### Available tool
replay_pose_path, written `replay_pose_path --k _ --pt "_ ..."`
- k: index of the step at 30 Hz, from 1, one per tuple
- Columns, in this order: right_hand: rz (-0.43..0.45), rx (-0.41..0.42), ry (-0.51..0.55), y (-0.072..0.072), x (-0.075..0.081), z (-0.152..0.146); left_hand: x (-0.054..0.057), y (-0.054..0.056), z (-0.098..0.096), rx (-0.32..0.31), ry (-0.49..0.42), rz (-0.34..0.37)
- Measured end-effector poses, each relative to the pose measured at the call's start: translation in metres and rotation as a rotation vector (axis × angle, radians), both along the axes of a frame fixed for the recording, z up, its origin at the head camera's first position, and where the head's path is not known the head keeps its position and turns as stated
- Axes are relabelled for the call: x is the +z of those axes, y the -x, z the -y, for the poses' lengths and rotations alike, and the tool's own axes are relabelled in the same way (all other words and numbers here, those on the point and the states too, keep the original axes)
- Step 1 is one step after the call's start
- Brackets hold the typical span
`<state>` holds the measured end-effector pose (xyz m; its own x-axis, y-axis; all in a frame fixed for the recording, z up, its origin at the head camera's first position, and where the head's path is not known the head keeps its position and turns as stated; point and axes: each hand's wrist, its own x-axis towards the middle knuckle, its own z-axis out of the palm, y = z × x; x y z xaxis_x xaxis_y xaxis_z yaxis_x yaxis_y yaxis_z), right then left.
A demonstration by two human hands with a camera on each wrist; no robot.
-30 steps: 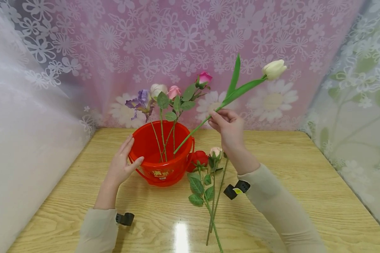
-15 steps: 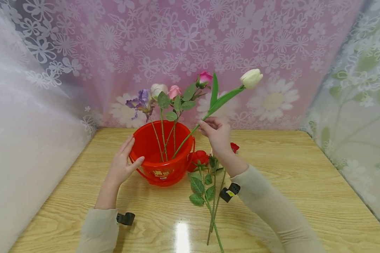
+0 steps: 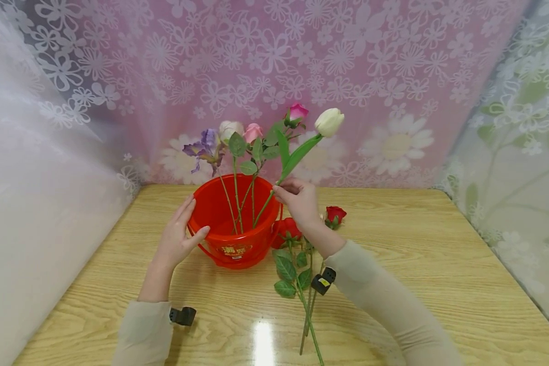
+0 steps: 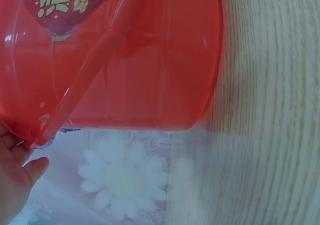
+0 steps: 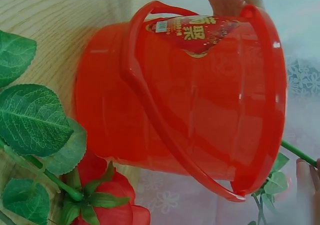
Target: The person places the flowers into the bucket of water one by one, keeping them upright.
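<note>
A red plastic bucket [image 3: 214, 248] stands on the table. My left hand [image 3: 176, 239] rests against its left rim, fingers stretched and thumb apart. My right hand [image 3: 303, 204] pinches the green stem of a white tulip [image 3: 329, 122] between thumb and fingers, above the bucket's right rim. The tulip leans right, its lower stem inside the bucket. Several flowers stand in the bucket: a purple iris [image 3: 207, 145], a white flower [image 3: 231, 130], a pink rose [image 3: 253, 132] and a magenta rose [image 3: 298, 111]. In the right wrist view, the bucket's handle [image 5: 162, 130] hangs down its side.
Right of the bucket a red rose [image 3: 287, 233] lies on the wooden table [image 3: 407, 244]. A second red rose [image 3: 336, 215] lies farther right, and another stem is partly hidden by my right arm. A pink floral curtain [image 3: 265, 56] hangs behind.
My right hand has moved left and down with the tulip, bringing its stem farther into the bucket and more upright. My left hand has stayed on the rim.
</note>
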<state>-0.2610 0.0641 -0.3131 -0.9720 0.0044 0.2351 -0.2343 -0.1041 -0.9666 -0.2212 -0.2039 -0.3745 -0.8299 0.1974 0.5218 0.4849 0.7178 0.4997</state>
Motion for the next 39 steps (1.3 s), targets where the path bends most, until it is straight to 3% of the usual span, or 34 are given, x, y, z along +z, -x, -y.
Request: replay_pose_path --k 9,17,23,34,39 --pt "-0.033 0.034 -0.185 0.004 -0.006 0.005 0.0 0.0 0.0 -0.003 -0.008 -0.002" --pt "0.009 0.059 -0.293 0.008 -0.008 0.007 -0.001 0.0 0.0 0.0 -0.002 -0.007" --pt "-0.021 0.05 -0.381 0.012 -0.008 0.01 -0.001 0.0 0.0 0.001 -0.01 -0.014" --pt "-0.076 0.021 -0.649 0.012 -0.001 0.016 -0.003 0.001 0.001 0.007 -0.003 -0.01" --pt "-0.104 0.016 -0.711 0.013 0.002 0.017 -0.002 0.001 0.0 0.007 -0.006 -0.007"
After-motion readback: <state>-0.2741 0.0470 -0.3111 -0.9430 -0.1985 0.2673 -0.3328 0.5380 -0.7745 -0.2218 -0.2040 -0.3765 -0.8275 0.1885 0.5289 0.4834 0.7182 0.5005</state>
